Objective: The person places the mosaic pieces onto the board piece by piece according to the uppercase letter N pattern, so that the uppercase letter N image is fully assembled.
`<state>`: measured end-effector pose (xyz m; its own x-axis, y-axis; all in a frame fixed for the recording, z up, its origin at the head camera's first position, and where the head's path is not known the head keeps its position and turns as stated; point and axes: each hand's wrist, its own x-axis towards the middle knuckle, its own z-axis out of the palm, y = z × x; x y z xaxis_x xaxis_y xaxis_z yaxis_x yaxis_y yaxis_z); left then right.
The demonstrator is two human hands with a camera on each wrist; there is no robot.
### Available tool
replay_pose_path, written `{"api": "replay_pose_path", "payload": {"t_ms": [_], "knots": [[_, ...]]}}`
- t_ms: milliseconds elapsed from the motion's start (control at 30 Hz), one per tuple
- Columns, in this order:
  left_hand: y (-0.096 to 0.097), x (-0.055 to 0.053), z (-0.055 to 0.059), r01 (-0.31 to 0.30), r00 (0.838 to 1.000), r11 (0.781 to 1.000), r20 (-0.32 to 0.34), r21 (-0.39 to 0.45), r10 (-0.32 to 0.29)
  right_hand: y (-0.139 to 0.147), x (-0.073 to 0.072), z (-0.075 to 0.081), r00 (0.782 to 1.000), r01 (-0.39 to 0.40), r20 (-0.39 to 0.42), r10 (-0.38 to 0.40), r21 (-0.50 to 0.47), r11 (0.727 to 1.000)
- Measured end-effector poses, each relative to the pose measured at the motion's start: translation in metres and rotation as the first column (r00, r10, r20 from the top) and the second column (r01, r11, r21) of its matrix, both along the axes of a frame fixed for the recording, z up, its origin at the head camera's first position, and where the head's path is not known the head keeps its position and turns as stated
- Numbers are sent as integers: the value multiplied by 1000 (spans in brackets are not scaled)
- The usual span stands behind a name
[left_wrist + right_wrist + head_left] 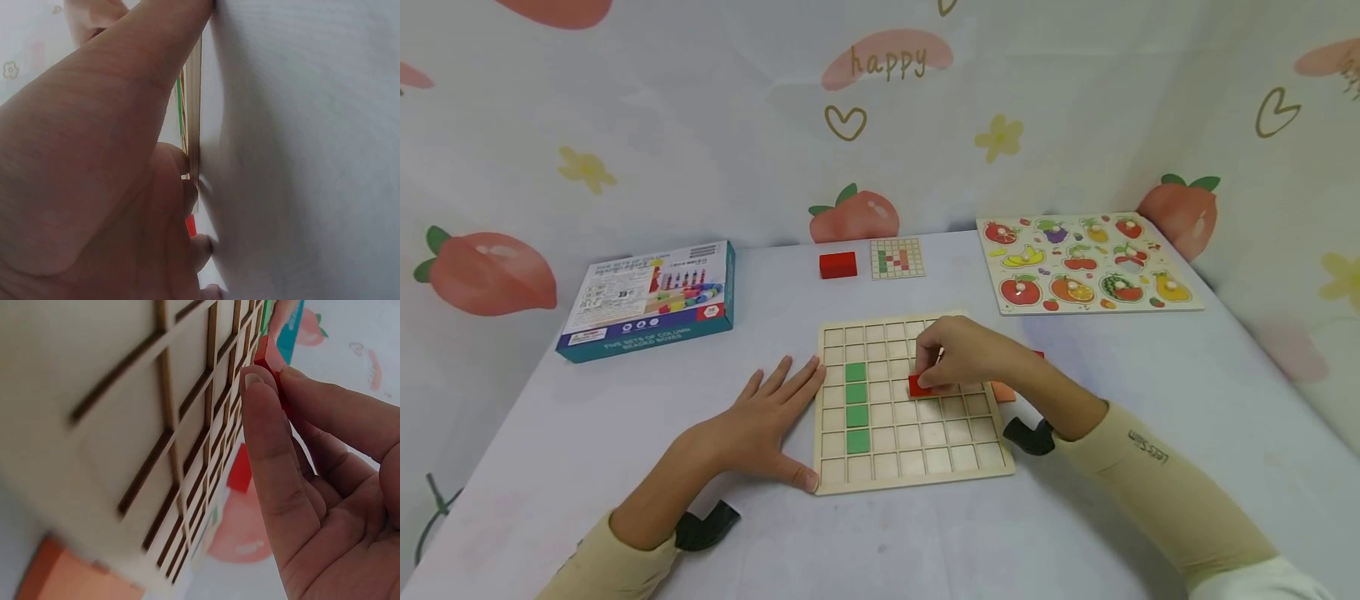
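Touching the grid board [902,416] along its nine-o'clock edge, the left hand [752,440] lies spread on the bench [820,554]. Four green squares [857,415] line the board's second column from that edge. The right hand [958,353] pinches a red block [917,387] at the board's middle. An orange piece [1003,392] shows at three o'clock. Farther out sit a teal box [647,300] at ten, a fruit puzzle [1088,268] at two, another red piece [838,266] at eleven and a patterned card [898,258] at twelve.

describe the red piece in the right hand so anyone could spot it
Find the board on the table. Over it, the right hand pinches the red piece. Unlike the green tiles, it's red; unlike the red block beyond the board, it's held.
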<state>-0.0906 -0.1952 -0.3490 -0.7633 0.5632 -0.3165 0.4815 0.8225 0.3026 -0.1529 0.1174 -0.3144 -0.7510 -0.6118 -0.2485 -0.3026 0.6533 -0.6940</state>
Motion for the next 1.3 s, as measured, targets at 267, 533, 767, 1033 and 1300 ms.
{"api": "replay_pose_path", "payload": {"t_ms": [267, 533, 767, 1033, 1300], "knots": [[-1, 0, -1, -3, 1000, 1000, 2, 4, 3, -29, -7, -1, 997, -65, -43, 66, 37, 997], [-1, 0, -1, 1, 1000, 1000, 1, 9, -1, -48, -10, -1, 996, -70, -50, 75, 90, 994], [-1, 0, -1, 2, 1000, 1000, 2, 7, -2, -57, -11, -2, 991, -91, -89, 105, 152, 984], [-1, 0, -1, -1, 1000, 1000, 8, 7, 1, -59, -8, -1, 984, -91, -131, 120, 205, 975], [-1, -1, -2, 7, 1000, 1000, 2, 5, -7, -59, -4, -1, 974, -68, -196, 117, 241, 968]]}}
